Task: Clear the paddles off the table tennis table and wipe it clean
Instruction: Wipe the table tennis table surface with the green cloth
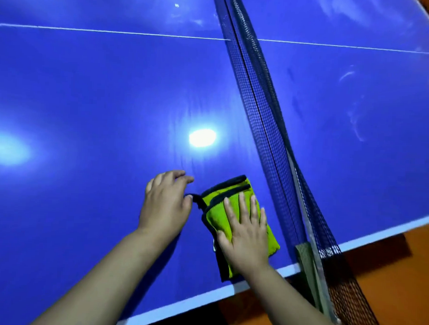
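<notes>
- The green cloth (270,238), folded and edged in black, lies flat on the blue table (113,98) close to its near white edge (204,298) and just beside the net (266,115)
- The right hand (245,234) lies on top of the cloth with palm down and fingers straight and spread, pressing it to the surface and gripping nothing
- The left hand (165,204) sits just left of the cloth with its fingers loosely curled; its thumb tip is right at a small black loop (197,198) that sticks out of the cloth, but whether it pinches that loop cannot be told
- No paddles show on the part of the table in view, so the clearing step looks done and the wiping step is in hand
- Across the net, the far half carries pale smudges (356,118), which suggests it is not yet wiped
- The next move probably calls for even downward pressure through the flat palm and long strokes away from the net, keeping the cloth folded so that it does not bunch
- The net clamp (307,262) hangs over the edge, with orange floor (399,278) below
</notes>
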The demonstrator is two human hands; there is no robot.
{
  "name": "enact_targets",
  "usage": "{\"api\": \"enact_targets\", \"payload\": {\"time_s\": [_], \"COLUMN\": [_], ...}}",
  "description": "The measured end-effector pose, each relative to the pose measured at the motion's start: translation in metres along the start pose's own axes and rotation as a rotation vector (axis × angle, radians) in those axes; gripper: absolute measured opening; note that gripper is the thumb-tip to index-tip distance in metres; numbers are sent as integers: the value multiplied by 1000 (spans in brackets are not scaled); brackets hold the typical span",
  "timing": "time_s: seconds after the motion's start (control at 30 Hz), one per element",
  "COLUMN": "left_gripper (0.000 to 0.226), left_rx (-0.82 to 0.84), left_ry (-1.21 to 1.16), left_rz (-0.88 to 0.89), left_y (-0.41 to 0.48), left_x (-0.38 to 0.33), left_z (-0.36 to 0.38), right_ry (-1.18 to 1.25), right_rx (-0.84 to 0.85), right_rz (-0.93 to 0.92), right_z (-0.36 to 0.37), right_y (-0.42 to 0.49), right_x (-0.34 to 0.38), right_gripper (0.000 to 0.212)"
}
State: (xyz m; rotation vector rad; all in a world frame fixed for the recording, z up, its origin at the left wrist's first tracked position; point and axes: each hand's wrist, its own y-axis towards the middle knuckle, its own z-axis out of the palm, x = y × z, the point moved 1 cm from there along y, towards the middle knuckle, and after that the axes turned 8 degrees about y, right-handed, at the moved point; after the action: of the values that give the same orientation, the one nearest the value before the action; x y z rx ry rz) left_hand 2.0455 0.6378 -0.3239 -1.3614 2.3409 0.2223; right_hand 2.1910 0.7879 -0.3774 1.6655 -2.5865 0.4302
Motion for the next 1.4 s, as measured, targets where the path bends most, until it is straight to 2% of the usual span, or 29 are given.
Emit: {"api": "enact_targets", "payload": {"time_s": [0.1,0.23,0.37,0.47,0.73,1.13,1.27,1.4], "left_gripper": [33,39,38,37,35,36,34,36], "left_rx": [12,1,-16,-21,0,-170,-229,-260], "left_ry": [-7,3,21,17,-17,-23,-13,-17], "left_rz": [33,79,114,107,10,-88,-97,-136], "left_y": [-25,-41,-32,-14,65,222,252,267], "left_x": [-11,-20,-18,-13,5,49,79,127], "left_z": [-3,-9,-9,-7,1,-3,-14,-34], "right_ry": [23,59,88,89,55,115,105,62], "right_rx": [5,-13,-48,-33,-36,-94,-93,-123], "right_rz": [106,291,452,535,467,281,281,327], "right_z": [3,1,-2,-13,-39,-86,-98,-98], "right_y": [-64,-97,-72,-24,151,411,479,509], "right_x": [-25,-41,-34,-25,4,44,58,78], "right_gripper": [81,77,76,86,87,83,79,71]}}
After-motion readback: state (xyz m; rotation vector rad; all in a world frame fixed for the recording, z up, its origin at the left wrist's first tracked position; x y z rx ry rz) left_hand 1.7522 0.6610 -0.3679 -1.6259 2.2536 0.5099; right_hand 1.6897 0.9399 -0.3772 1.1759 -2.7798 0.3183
